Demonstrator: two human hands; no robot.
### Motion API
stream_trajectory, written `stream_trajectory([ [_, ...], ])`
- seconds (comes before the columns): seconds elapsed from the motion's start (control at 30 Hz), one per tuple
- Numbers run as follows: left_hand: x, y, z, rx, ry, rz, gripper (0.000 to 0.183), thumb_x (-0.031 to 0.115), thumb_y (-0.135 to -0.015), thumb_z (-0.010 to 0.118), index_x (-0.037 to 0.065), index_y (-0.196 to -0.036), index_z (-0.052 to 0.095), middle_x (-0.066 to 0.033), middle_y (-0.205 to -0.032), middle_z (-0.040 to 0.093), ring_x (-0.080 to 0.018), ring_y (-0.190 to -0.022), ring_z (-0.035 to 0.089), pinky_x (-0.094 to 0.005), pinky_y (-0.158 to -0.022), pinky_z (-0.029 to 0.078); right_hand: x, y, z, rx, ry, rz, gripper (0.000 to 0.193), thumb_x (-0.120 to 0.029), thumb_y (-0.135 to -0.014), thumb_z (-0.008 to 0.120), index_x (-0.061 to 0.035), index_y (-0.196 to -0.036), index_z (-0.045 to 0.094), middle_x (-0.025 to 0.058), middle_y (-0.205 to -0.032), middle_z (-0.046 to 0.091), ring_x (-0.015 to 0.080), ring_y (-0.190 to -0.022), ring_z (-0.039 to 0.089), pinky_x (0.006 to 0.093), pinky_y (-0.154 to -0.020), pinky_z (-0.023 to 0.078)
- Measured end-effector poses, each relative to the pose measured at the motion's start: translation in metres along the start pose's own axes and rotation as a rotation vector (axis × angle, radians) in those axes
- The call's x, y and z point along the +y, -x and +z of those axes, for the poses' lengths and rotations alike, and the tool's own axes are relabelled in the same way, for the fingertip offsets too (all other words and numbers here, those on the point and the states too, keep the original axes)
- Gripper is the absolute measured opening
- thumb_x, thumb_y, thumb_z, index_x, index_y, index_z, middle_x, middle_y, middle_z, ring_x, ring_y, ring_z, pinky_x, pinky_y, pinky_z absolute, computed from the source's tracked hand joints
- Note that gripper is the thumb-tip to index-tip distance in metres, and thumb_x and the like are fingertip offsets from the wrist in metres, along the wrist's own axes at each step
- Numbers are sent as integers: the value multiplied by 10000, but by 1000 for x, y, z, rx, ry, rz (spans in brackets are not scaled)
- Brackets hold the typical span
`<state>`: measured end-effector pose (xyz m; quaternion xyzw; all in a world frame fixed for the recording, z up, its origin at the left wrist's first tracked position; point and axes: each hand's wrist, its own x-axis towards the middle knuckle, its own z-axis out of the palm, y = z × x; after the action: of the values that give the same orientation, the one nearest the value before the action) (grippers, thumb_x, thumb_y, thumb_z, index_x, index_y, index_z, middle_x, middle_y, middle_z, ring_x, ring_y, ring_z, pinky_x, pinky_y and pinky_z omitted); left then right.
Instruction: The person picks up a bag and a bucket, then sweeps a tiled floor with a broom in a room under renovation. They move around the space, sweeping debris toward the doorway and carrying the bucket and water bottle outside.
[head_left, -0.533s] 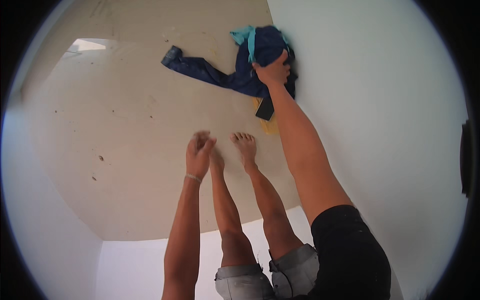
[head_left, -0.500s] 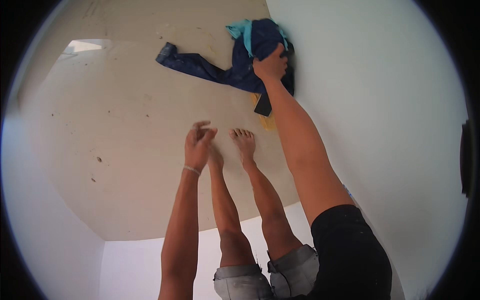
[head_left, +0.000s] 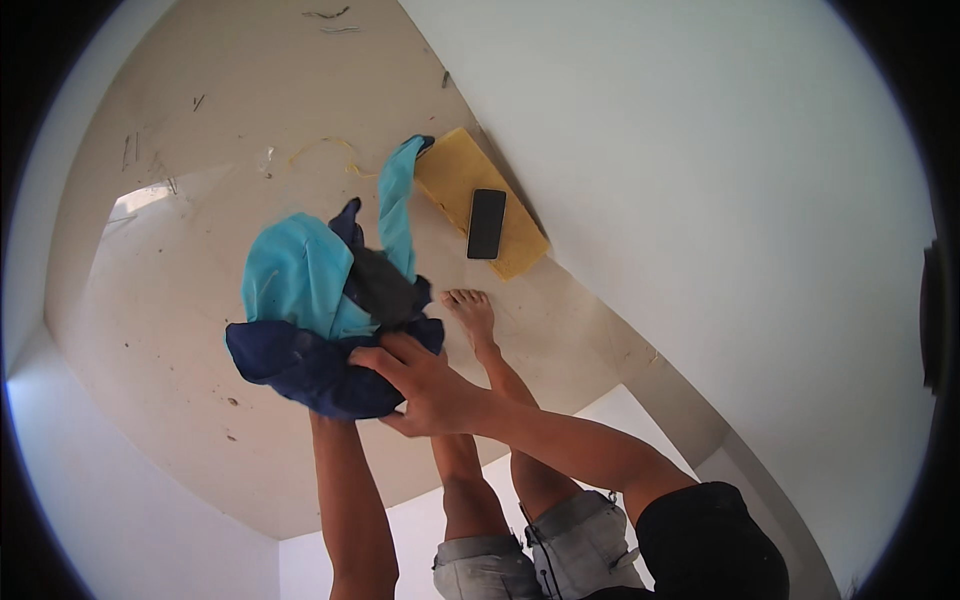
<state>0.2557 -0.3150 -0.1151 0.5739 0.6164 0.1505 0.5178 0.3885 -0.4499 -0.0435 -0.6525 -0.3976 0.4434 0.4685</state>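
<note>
A bunched navy and turquoise long-sleeved garment (head_left: 300,275) is held up in front of me, above the floor. My right hand (head_left: 430,385) reaches across from the right and grips its navy near edge, thumb and fingers pressed into the cloth. A turquoise strip of the garment stretches away toward the far side, and a dark grey patch shows in its middle. My left forearm (head_left: 350,480) runs up under the cloth. The garment covers my left hand, so its fingers are hidden.
A yellow block (head_left: 455,175) lies on the floor against the right-hand wall (head_left: 680,200), with a black phone (head_left: 486,225) on top. My bare foot (head_left: 470,315) stands nearer to me. Bits of debris (head_left: 233,402) and a thin yellow strand (head_left: 335,142) are scattered over the beige floor.
The garment has come off the yellow block, moving left and toward me in my right hand. Block and phone are now uncovered. My left hand has gone under the cloth.
</note>
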Motion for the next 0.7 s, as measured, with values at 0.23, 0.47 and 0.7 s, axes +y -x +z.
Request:
stream_trajectory([
  [0.23, 0, 117, -90, 365, -451, 101, 823, 437, -824, 782, 39, -1466, 455, -171, -1428, 555, -294, -1307, 555, -429, -1103, 447, 129, -5, -34, 289, 68, 680, 925, -392, -686, 943, -51, -1430, 509, 153, -1212, 651, 250, -1106, 652, 396, -973, 525],
  [0.47, -31, 215, -104, 95, -599, -246, 797, 433, -899, 718, 50, -1516, 389, -156, -1480, 506, -300, -1368, 492, -431, -1154, 383, 285, -46, -75, 503, 540, 1101, 1097, -505, -675, 915, 86, -1379, 316, 299, -1365, 412, 451, -1278, 462, 521, -990, 493],
  [0.7, -22, 262, -118, -82, -706, -196, 778, 435, -966, 658, 61, -1562, 327, -143, -1528, 458, -301, -1424, 432, -428, -1200, 325, 298, -42, -71, 479, 759, 785, 973, -367, -676, 922, -5, -1357, 331, 213, -1335, 407, 416, -1256, 426, 577, -1011, 436],
])
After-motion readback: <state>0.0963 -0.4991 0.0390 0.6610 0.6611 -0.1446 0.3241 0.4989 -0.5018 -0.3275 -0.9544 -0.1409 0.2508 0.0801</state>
